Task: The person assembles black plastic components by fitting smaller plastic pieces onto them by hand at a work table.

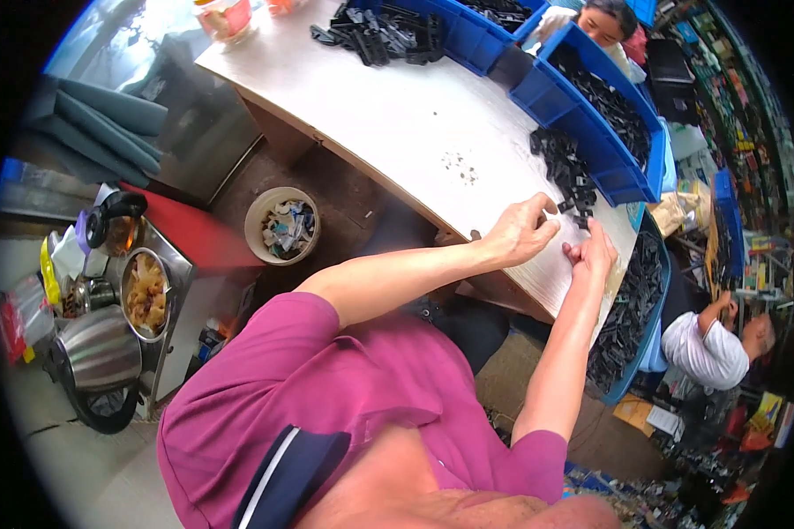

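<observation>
My left hand is above the white tabletop near its right corner, thumb and forefinger apart with nothing visible between them. To its right, my right hand has its forefinger stretched toward a small black plastic part, and the fingertip appears to touch it. The thumb stays apart from that finger, while the other fingers are curled. That part lies at the near end of a loose pile of black plastic parts, which spreads along the table beside a blue bin.
A blue bin full of black parts stands along the table's far right side. More parts fill a tub beyond my right arm. A waste bucket is on the floor at left, near a kettle. Two people are beyond the table.
</observation>
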